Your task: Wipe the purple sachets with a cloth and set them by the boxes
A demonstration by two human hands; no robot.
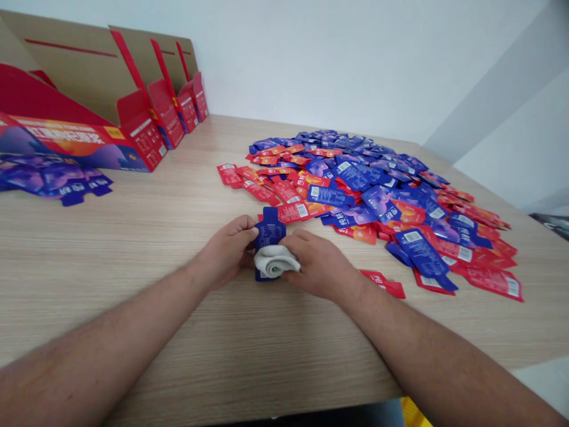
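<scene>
We list: left hand [227, 252], half closed, pinching a flat blue foil sachet [269, 228]; right hand [317, 265], curled over what seems a white rolled cloth [276, 261] on that sachet; red-and-blue foil sachet heap [377, 198] far right.

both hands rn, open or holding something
Left hand: closed, holding the blue sachet.
Right hand: closed, holding the rolled white cloth against that sachet.

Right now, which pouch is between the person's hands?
The dark blue foil pouch, touched by the left hand, with rolled white cloth across it; the others lie loose on the wooden table.
</scene>
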